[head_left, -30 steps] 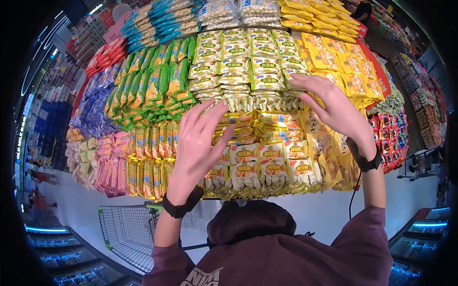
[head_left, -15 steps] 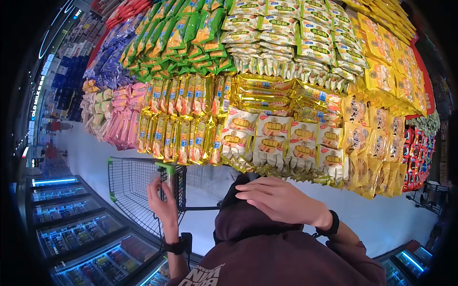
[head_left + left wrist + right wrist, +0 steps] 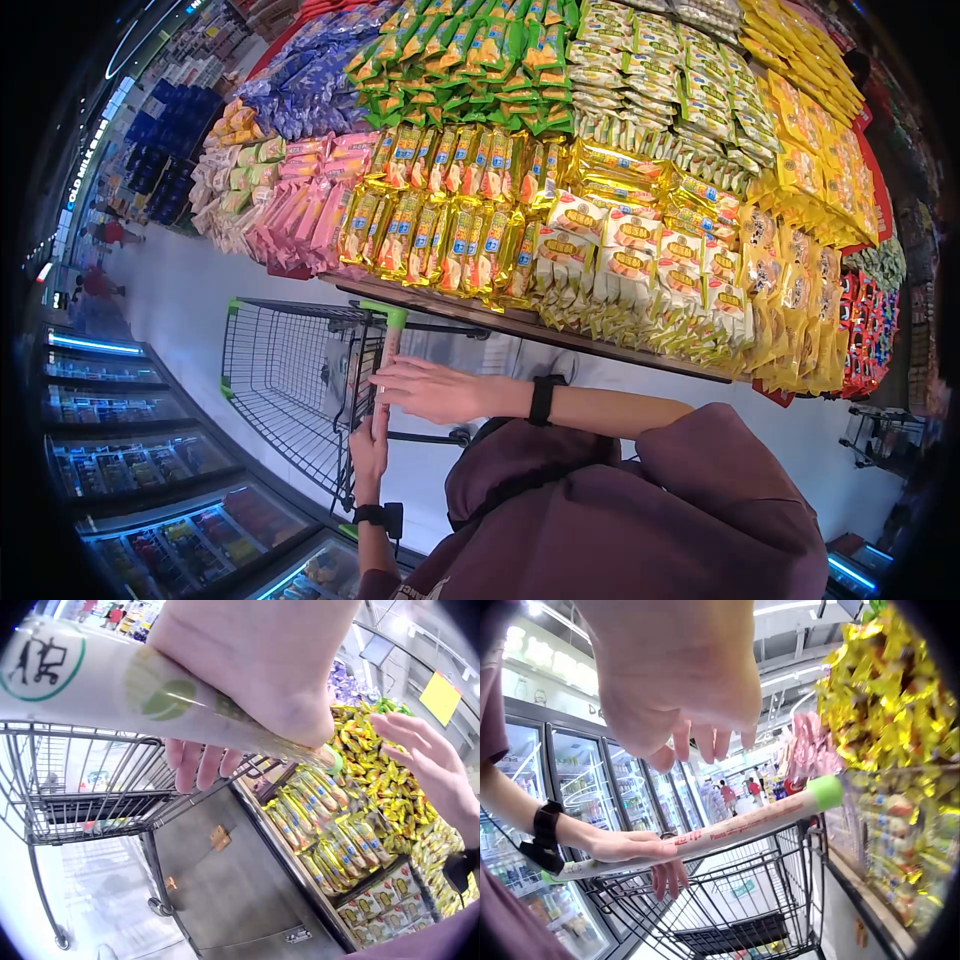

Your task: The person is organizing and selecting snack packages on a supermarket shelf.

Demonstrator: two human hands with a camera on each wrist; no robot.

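A shopping cart (image 3: 285,370) stands left of the person, its white handle (image 3: 392,335) capped in green. My left hand (image 3: 368,458) grips that handle near its close end. The right wrist view shows the left hand (image 3: 634,847) laid over the bar with its fingers bent underneath. My right hand (image 3: 435,390) overlaps the handle in the head view, fingers loosely extended. Seen from the left wrist, the right hand (image 3: 431,765) is apart from the bar, beyond its green end. It holds nothing; the right wrist view has it above the handle (image 3: 761,820).
A display table edge (image 3: 520,325) runs close beside the cart, heaped with gold packets (image 3: 450,235), white packets (image 3: 630,262) and green packets (image 3: 470,60). Glass-door fridges (image 3: 130,450) line the left side. Another cart (image 3: 885,440) stands at the far right.
Both hands came down from above the snack packets. The left hand reached the cart handle and took hold of it; the right hand swung left toward the handle. The head view turned left.
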